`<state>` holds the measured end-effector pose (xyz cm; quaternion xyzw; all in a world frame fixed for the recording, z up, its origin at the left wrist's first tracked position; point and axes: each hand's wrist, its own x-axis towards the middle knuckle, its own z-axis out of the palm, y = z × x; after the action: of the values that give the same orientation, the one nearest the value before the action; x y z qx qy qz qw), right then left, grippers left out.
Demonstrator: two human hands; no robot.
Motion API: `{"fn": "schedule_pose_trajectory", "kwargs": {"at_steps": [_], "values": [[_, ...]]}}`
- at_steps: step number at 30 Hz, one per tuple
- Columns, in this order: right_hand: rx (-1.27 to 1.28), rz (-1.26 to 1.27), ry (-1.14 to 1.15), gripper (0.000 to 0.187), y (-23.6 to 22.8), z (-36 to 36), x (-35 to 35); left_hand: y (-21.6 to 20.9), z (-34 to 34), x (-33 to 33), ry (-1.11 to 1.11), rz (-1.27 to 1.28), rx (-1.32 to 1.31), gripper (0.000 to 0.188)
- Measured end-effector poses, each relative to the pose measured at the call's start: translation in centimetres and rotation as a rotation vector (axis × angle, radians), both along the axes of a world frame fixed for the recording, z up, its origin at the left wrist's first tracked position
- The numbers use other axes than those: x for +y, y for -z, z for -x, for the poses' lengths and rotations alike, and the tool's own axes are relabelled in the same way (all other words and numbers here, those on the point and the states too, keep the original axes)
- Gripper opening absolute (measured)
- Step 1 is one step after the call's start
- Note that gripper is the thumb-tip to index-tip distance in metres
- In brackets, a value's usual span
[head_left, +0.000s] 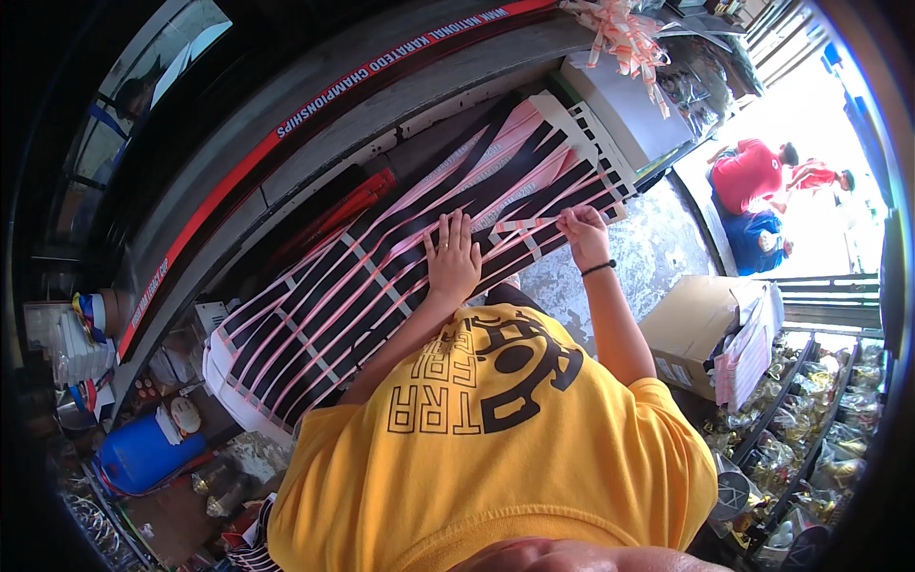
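A long sheet of black strips [315,315] with pink and white lines between them lies across the surface in front of me. My left hand [453,257] rests flat on it, palm down, fingers stretched out, a ring on one finger. Near the sheet's right end, my right hand [583,236] pinches a narrow pale strip with pink-orange marks [527,225]. The strip runs leftward from my fingertips, its left end close to my left hand. Several pink-and-white strips curl loosely over the sheet's far right part. A black band [599,268] circles my right wrist.
A red printed ribbon [381,65] runs along the grey ledge beyond. Peeled strips [624,43] hang in a bunch at the top right. A cardboard box [681,334] stands right, beside racks of wrapped gold items [810,410]. A blue container [151,453] lies lower left. People [753,181] are outside.
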<state>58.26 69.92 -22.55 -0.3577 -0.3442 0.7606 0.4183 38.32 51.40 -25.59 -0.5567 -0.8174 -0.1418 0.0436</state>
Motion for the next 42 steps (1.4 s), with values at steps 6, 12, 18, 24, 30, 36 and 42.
{"fn": "schedule_pose_trajectory", "kwargs": {"at_steps": [6,12,18,24,30,36,42], "values": [[0.005,0.032,-0.127,0.005,-1.5,-0.7,-0.6,-0.3,0.3,0.1,0.022,0.013,-0.068,0.061],[0.123,0.019,-0.142,0.01,-2.9,2.8,-2.9,-1.8,0.1,-0.6,0.099,0.023,-0.092,0.064],[0.162,0.021,-0.139,0.009,-2.6,3.8,-3.3,-1.3,-1.4,-0.8,0.126,0.149,-0.09,0.063],[0.097,0.027,-0.043,0.004,-1.2,1.8,-2.1,-0.7,-1.4,-0.6,0.107,0.083,-0.048,0.063],[0.077,0.093,0.064,0.007,1.0,-0.3,-1.9,-1.0,-1.7,-0.5,0.085,0.088,-0.067,0.066],[0.117,0.104,0.219,0.01,1.2,-5.2,0.8,-1.0,-1.5,-0.6,0.094,0.094,-0.047,0.066],[-0.081,0.119,-0.027,0.004,-0.9,-8.9,-0.2,-0.8,-1.2,-0.8,0.143,0.064,-0.077,0.065]]}}
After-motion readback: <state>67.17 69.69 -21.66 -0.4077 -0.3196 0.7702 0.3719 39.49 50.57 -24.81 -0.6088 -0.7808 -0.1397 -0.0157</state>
